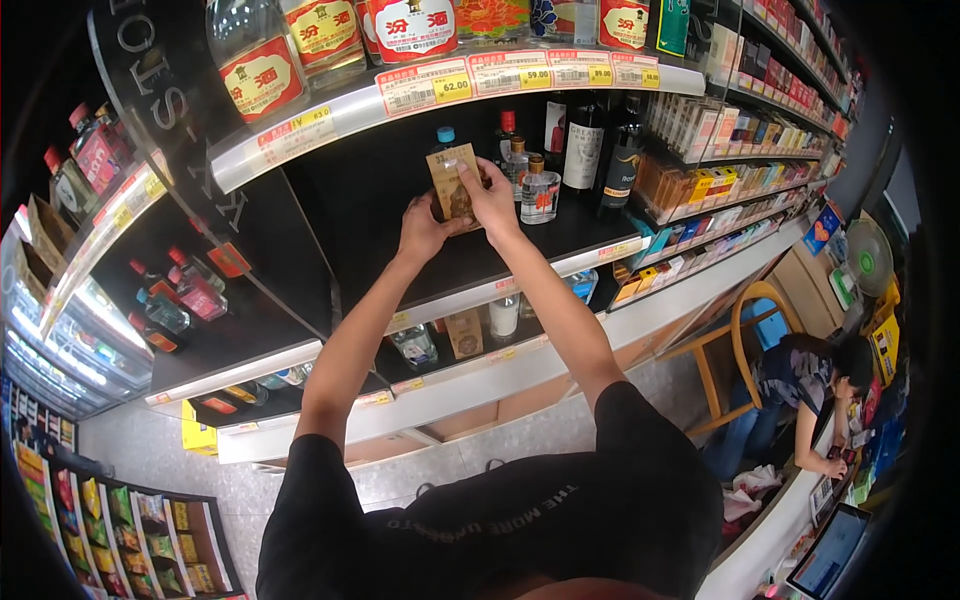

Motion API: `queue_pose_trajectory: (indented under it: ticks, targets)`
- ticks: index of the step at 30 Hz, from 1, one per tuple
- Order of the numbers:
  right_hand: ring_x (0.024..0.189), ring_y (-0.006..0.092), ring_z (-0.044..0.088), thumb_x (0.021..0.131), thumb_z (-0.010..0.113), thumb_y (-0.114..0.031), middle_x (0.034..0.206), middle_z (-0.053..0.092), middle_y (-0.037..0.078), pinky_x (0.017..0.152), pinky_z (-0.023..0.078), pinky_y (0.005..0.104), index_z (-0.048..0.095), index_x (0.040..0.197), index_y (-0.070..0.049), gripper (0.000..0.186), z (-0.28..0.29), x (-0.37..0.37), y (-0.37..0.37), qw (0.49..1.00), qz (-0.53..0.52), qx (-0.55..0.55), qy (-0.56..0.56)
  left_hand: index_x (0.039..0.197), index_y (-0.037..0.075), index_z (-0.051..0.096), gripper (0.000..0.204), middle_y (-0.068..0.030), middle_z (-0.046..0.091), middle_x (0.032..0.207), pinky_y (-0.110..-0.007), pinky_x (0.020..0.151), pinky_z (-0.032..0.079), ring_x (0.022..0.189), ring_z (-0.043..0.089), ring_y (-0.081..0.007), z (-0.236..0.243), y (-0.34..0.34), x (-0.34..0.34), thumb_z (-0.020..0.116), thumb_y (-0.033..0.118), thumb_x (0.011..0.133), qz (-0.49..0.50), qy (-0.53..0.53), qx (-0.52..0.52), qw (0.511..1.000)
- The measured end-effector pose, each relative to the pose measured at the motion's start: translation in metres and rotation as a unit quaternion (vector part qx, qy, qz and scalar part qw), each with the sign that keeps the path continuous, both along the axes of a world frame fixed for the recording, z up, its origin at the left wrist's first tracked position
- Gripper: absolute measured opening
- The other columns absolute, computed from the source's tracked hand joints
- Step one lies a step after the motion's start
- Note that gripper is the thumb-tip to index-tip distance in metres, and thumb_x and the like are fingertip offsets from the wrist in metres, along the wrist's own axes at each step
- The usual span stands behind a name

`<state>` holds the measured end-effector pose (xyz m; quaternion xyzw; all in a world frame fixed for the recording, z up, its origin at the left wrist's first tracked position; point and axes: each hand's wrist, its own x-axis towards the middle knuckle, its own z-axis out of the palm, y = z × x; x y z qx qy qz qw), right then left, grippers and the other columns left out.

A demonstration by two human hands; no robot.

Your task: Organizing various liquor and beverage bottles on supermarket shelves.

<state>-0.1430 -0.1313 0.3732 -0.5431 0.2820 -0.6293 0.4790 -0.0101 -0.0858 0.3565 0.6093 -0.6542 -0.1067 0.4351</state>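
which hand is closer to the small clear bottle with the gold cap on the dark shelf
Right. The right hand grips the tan box's right edge, just left of the small clear bottle. The left hand holds the box's lower left, farther away.

small tan carton (451, 180), upright, on dark shelf (560, 240)

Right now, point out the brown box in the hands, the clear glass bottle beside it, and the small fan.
brown box (451, 180), head view, on its front face.
clear glass bottle (539, 195), head view, on its body.
small fan (868, 257), head view, on its round grille.
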Motion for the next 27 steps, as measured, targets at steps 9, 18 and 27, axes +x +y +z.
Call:
queue_pose_trajectory:
  ticks: [9, 18, 27]
  targets:
    - [0.085, 0.0064, 0.056, 0.098, 0.069, -0.023, 0.097, 0.064, 0.0, 0.078, 0.047, 0.0228, 0.066, 0.121, 0.0, 0.033, -0.01, 0.005, -0.029, 0.999, 0.035, 0.026, -0.019, 0.118, -0.004, 0.065, 0.065, -0.0227, 0.068, 0.111, -0.043, 0.097, 0.05, 0.109, 0.063, -0.0367, -0.006, -0.026, -0.001, 0.091, 0.026, 0.067, 0.027, 0.002, 0.023, 0.999]
    - [0.095, 0.0103, 0.061, 0.101, 0.062, -0.019, 0.105, 0.067, 0.004, 0.085, 0.048, 0.0252, 0.06, 0.127, 0.002, 0.034, -0.016, 0.007, -0.041, 0.999, 0.02, 0.049, -0.005, 0.111, -0.007, 0.064, 0.061, -0.0246, 0.069, 0.11, -0.042, 0.093, 0.052, 0.107, 0.066, -0.0385, -0.007, -0.028, -0.004, 0.091, 0.028, 0.068, 0.053, -0.013, 0.005, 0.999]
    - [0.096, 0.0178, 0.064, 0.096, 0.059, -0.011, 0.107, 0.066, 0.013, 0.084, 0.052, 0.0301, 0.047, 0.139, 0.007, 0.049, -0.03, 0.002, -0.049, 0.999, -0.026, 0.029, 0.03, 0.115, -0.006, 0.061, 0.059, -0.0281, 0.065, 0.113, -0.047, 0.097, 0.049, 0.112, 0.06, -0.0426, -0.02, -0.035, -0.01, 0.087, 0.026, 0.073, 0.045, -0.048, -0.02, 0.998]
